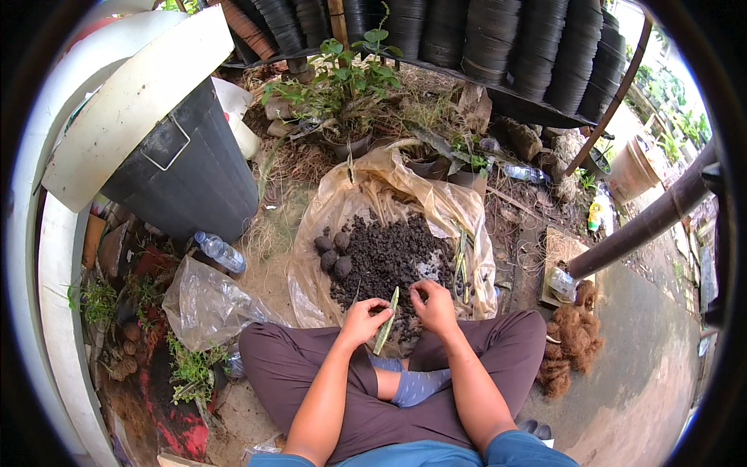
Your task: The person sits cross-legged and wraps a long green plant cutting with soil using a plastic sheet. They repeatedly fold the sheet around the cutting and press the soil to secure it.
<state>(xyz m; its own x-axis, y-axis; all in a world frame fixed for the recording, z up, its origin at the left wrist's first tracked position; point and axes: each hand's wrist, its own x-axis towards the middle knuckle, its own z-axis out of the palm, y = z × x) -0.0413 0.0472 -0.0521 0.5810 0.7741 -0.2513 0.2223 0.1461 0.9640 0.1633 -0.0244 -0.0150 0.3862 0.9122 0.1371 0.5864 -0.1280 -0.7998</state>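
Observation:
My left hand pinches a long green leaf with pale edges, which looks like a snake plant leaf, and it stands nearly upright. A thin pointed dark thing, perhaps a blade, sticks up by the same hand's knuckles. To the right of the leaf, my right hand is held with its fingers curled; whether anything small is between them is hidden. Below both hands, dark crumbly soil lies on a clear plastic sheet. Several round soil balls sit at its left. More cut leaves lie on the right side.
A large black bin stands at the left, with a plastic bottle and a crumpled plastic bag near it. Brown coconut fibre lies to my right below a slanted pole. Potted plants line the back.

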